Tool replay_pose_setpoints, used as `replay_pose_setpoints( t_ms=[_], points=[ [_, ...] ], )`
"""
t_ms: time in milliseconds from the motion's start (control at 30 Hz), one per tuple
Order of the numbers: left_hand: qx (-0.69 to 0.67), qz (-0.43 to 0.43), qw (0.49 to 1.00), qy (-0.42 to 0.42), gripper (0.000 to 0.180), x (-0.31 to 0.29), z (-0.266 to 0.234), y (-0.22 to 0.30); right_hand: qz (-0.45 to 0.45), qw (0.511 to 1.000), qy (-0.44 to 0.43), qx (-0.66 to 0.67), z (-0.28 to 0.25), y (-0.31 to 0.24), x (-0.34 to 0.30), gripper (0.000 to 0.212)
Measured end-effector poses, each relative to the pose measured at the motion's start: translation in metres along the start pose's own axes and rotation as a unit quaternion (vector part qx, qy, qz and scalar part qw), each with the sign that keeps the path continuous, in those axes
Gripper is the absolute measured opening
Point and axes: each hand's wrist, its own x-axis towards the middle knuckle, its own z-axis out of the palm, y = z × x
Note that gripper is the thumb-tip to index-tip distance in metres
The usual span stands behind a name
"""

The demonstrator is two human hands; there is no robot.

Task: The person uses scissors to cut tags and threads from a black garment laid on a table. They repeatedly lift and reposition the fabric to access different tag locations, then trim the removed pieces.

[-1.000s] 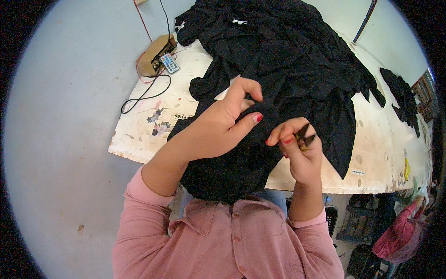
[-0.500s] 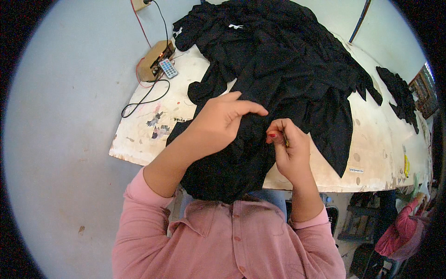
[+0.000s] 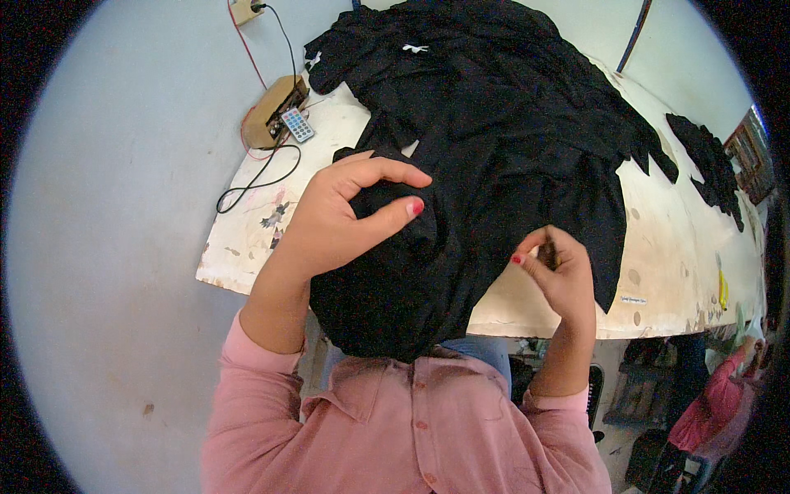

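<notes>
The step in hand seems to be handling the black cloth (image 3: 502,115), spread across the surface (image 3: 662,247) to its near edge. The left hand (image 3: 329,218), over the cloth's near left, has a wide grip; the right hand (image 3: 566,272) curls round a small dark object (image 3: 549,253) (too blurred to name). The next move probably calls for steadying the cloth.

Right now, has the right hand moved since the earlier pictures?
Yes: the right hand has moved rightward, farther from the remote control.

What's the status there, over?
Left hand open over black cloth. Right hand curled, contents unclear. Cloth rumpled across table. Remote control left, clear of hands.
</notes>
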Motion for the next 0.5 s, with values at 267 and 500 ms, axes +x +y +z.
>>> replay_pose_setpoints(
  t_ms=[267,500],
  points=[
    [-0.202,-0.108,0.968,-0.103,0.039,-0.002,-0.001,0.005,-0.073,0.993,0.024,0.089,0.024,-0.038,0.016,0.014],
    [-0.284,-0.122,0.941,-0.135,0.049,-0.003,0.002,0.0,-0.022,0.984,0.143,0.103,0.054,-0.037,0.023,0.042]
  ],
)
